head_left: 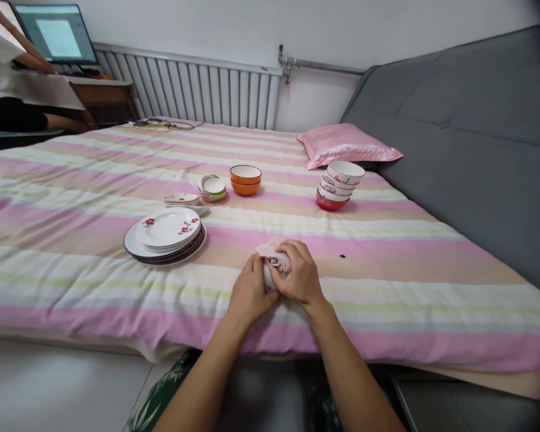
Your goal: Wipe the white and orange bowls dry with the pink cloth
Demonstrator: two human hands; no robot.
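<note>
Both my hands meet over the near part of the striped bed. My left hand [251, 292] and my right hand [298, 277] are closed around a small white bowl with red pattern [276, 262], held on its side between them; a pale cloth or tissue [268, 248] pokes out above the fingers. A stack of white plates with red flowers [166, 235] lies to the left of my hands. Farther back stand stacked orange bowls [245, 179], a leaning stack of red-and-white bowls [337, 185] and small saucers [213, 187].
A pink pillow [344, 144] lies at the back right by the grey sofa back [477, 138]. A radiator [198, 90] runs along the wall. Another person sits at a desk with a monitor [56, 33] at far left. Cables [162, 125] lie on the bed's far side.
</note>
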